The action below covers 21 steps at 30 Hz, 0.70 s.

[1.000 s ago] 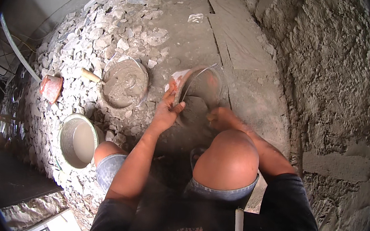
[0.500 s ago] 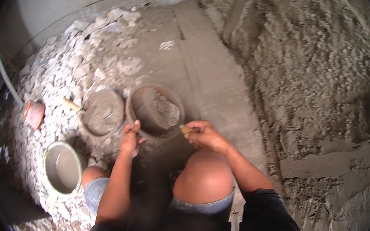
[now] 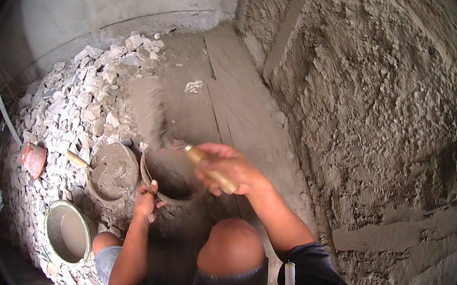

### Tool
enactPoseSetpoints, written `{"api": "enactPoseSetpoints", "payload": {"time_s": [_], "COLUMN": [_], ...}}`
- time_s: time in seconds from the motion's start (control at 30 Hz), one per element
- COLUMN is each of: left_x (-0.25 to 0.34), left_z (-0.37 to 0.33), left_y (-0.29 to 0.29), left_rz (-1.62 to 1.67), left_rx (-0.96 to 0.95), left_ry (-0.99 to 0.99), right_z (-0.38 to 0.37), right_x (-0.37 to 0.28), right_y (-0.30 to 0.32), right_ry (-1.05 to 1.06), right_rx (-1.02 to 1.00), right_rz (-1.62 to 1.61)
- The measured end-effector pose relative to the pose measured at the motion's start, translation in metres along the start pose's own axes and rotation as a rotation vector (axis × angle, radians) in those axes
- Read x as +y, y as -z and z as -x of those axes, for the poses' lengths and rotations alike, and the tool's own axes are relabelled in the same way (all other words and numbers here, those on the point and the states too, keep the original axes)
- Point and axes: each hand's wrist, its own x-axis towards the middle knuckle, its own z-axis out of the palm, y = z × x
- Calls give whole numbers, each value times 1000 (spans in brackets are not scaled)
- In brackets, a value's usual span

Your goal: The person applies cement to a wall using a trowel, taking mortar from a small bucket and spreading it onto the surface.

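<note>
At seven o'clock on the bucket (image 3: 177, 199), the left hand (image 3: 146, 203) is touching it, its grip hard to tell; toward three, the right hand (image 3: 231, 170) is clasping the trowel (image 3: 194, 154), whose blade (image 3: 151, 111), pointing toward eleven, is needing level carrying.

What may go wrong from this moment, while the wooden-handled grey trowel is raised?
Grey mortar, seemingly loaded on the blurred trowel in the right hand, might fall outside the round, mortar-smeared bucket, as the blade end appears beyond its far rim.

The round, green-rimmed bucket of grey liquid could spill if bumped, since it stands close beside the bare left knee.
</note>
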Motion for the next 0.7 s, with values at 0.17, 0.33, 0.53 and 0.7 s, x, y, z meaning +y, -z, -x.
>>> {"api": "enactPoseSetpoints", "payload": {"time_s": [0.17, 0.33, 0.53, 0.7], "left_x": [6, 20, 18, 54], "left_z": [-5, 5, -19, 4], "left_y": [-22, -23, -6, -40], "left_rz": [-57, -167, -240, -413], "left_rx": [10, 42, 57, -156], "left_ry": [-12, 3, -37, -439], "right_z": [19, 132, 182, 215], "right_x": [-99, -192, -64, 95], "right_y": [170, 109, 17, 32], "right_ry": [249, 748, 554, 300], "right_rx": [270, 397, 829, 933], "right_rz": [-516, -32, 433, 543]}}
